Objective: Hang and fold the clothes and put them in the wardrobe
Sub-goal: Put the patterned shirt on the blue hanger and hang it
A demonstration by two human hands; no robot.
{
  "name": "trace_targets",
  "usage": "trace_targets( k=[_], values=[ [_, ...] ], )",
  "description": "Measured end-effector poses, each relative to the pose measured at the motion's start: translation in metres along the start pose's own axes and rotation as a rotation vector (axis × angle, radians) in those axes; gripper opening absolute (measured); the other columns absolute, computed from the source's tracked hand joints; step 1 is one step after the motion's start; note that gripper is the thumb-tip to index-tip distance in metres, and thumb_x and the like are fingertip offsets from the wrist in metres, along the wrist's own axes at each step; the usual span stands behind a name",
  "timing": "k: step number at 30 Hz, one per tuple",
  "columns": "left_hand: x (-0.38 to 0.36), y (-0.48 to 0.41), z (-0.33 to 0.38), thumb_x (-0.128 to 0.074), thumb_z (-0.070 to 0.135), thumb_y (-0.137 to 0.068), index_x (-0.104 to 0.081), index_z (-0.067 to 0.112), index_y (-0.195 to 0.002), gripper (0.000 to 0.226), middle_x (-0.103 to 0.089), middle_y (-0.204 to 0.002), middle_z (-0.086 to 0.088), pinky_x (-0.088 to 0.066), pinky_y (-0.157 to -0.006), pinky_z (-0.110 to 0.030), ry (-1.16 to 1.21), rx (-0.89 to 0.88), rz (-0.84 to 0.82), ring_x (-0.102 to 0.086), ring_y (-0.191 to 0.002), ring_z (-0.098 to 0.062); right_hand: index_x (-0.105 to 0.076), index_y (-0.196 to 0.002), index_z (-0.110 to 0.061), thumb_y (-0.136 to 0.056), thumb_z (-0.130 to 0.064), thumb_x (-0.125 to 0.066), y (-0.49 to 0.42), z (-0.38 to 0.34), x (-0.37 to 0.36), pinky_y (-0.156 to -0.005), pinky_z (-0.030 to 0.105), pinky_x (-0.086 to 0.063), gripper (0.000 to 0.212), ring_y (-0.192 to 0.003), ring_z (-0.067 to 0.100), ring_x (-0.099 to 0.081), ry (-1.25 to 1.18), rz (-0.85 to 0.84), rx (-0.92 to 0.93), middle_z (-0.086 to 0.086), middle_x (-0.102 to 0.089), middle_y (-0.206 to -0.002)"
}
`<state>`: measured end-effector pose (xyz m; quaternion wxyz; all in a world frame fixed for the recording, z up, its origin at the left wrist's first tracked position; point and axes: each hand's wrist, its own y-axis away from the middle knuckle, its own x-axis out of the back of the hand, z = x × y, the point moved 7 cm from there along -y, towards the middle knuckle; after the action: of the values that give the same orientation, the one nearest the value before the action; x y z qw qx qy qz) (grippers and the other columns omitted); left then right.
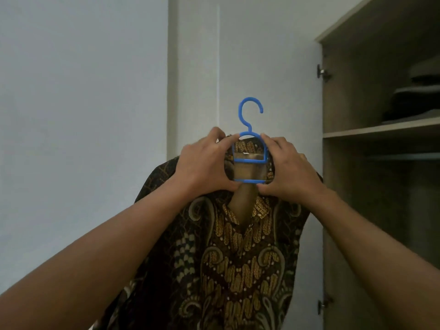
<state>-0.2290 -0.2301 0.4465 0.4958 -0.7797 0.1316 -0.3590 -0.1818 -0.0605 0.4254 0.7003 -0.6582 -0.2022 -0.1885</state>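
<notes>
The batik shirt (pixel 238 263) hangs on the blue hanger (pixel 249 181), raised in the air just left of the open wardrobe (pixel 345 103). Risk: the shoulders are hidden behind the hands, so seating is unconfirmed. An unseated shoulder would likely let the shirt slide off during transfer. The left hand (pixel 204 163) and right hand (pixel 290 167) grip the hanger's centre frame from opposite sides, fingers curled, both arms extended forward.

- The bare left forearm (pixel 107 246) and right forearm (pixel 371 234) reach up and forward, converging.
- The left hand (pixel 204 163), back facing us, curls its fingers over the blue hanger (pixel 248 181), thumb under the lower bar.
- The right hand (pixel 290 167) mirrors it, gripping the hanger's other side.
</notes>
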Motion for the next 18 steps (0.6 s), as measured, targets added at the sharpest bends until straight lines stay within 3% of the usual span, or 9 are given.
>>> trace_targets(
  k=[6,10,15,18],
  values=[
    [-0.081,-0.029,0.091,-0.073,0.078,-0.054,-0.040,0.033,-0.146,0.107,-0.050,-0.121,0.005,-0.054,-0.068,-0.033,0.147,-0.063,-0.087,-0.063,-0.093,-0.017,-0.011,-0.153,-0.032,-0.059,-0.052,-0.087,0.049,0.099,-0.005,-0.106,0.051,-0.044,0.122,-0.130,0.020,-0.041,0.028,-0.126,-0.224,-0.002,-0.034,-0.144],
    [-0.131,-0.053,0.149,-0.075,0.075,-0.056,-0.037,0.033,-0.148,0.108,-0.049,-0.125,0.005,-0.048,-0.068,-0.029,0.203,-0.150,-0.101,-0.062,-0.094,-0.016,-0.006,-0.153,-0.036,-0.059,-0.043,-0.089,0.088,0.170,-0.010,-0.113,0.055,-0.035,0.126,-0.137,0.019,-0.033,0.064,-0.098,-0.396,-0.006,-0.027,-0.148],
    [-0.192,-0.095,0.222,-0.077,0.072,-0.056,-0.037,0.031,-0.147,0.108,-0.050,-0.120,0.003,-0.045,-0.063,-0.029,0.279,-0.265,-0.098,-0.061,-0.091,-0.017,-0.006,-0.155,-0.036,-0.061,-0.030,-0.089,0.117,0.253,-0.005,-0.113,0.054,-0.035,0.126,-0.137,0.019,-0.032,0.100,-0.128,-0.569,-0.007,-0.022,-0.150],
    [-0.230,-0.124,0.253,-0.076,0.074,-0.057,-0.039,0.028,-0.145,0.106,-0.048,-0.115,0.001,-0.053,-0.066,-0.032,0.350,-0.286,-0.097,-0.059,-0.085,-0.017,-0.005,-0.155,-0.035,-0.061,-0.033,-0.090,0.112,0.298,0.001,-0.114,0.054,-0.034,0.127,-0.140,0.020,-0.032,0.134,-0.147,-0.623,-0.006,-0.020,-0.153]
  ],
)
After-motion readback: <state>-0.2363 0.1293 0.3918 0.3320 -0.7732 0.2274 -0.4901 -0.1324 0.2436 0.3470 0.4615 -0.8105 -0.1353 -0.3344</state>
